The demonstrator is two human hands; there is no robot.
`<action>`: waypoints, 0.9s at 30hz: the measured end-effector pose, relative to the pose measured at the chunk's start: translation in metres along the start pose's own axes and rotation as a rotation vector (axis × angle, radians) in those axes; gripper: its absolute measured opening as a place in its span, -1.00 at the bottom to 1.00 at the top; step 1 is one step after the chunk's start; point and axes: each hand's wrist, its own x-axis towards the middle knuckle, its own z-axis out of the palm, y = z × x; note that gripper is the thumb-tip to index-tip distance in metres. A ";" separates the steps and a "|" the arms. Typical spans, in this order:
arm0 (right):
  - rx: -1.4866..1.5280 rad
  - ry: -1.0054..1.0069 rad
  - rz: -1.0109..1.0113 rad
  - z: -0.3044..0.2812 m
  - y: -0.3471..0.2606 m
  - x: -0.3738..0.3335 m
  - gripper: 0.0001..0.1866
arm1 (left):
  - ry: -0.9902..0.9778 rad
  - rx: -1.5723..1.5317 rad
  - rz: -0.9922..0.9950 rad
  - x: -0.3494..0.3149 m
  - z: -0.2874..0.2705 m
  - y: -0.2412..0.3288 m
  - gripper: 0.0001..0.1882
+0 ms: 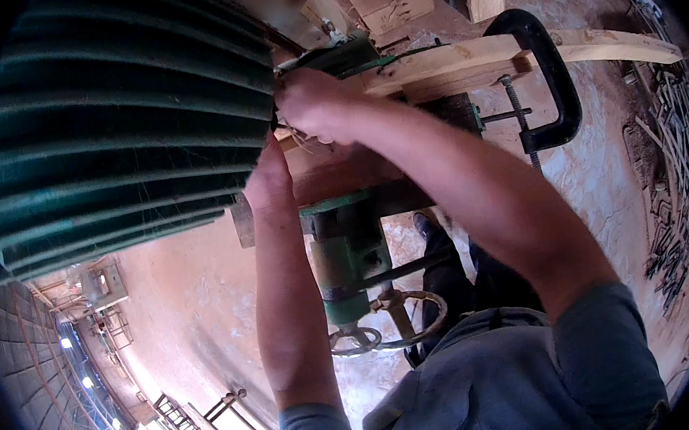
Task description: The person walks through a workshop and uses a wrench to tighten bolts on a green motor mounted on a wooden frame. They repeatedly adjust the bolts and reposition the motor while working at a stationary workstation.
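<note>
My right hand (317,107) is curled closed beside the edge of a large green ribbed motor housing (125,144). What it grips is hidden. Thin pale strands (298,135), perhaps wood shavings, hang just below its fingers. My left hand (269,176) reaches up behind the housing's near edge, so its fingers are out of sight. Both hands are close together above a wooden block (328,171) on the machine table. A long curved wooden piece (462,59) extends to the right from my right hand. A black C-clamp (557,73) sits around that piece.
Under the table are a green machine column (337,265) and two handwheels (419,316), close to my legs. Wooden blocks (396,6) lie at the back. A heap of thin wood strips (677,178) covers the floor at right. Wooden frames (187,429) stand at lower left.
</note>
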 end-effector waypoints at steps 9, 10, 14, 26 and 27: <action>0.505 -0.011 0.117 0.011 0.015 0.008 -0.70 | -0.277 0.027 0.084 0.012 -0.026 -0.018 -0.69; 0.471 -0.017 0.112 0.010 0.011 0.005 -0.70 | -0.329 -0.005 0.033 0.010 -0.032 -0.023 -0.70; 0.400 -0.052 0.089 0.003 0.020 0.021 -0.71 | -0.431 -0.085 -0.054 0.011 -0.041 -0.037 -0.69; 0.130 0.048 -0.245 -0.003 0.036 0.044 -0.85 | -0.385 0.226 -0.048 0.004 -0.045 -0.023 -0.59; 0.232 -0.042 -0.033 -0.009 0.036 0.041 -0.84 | -0.387 0.347 -0.098 0.002 -0.047 -0.006 -0.55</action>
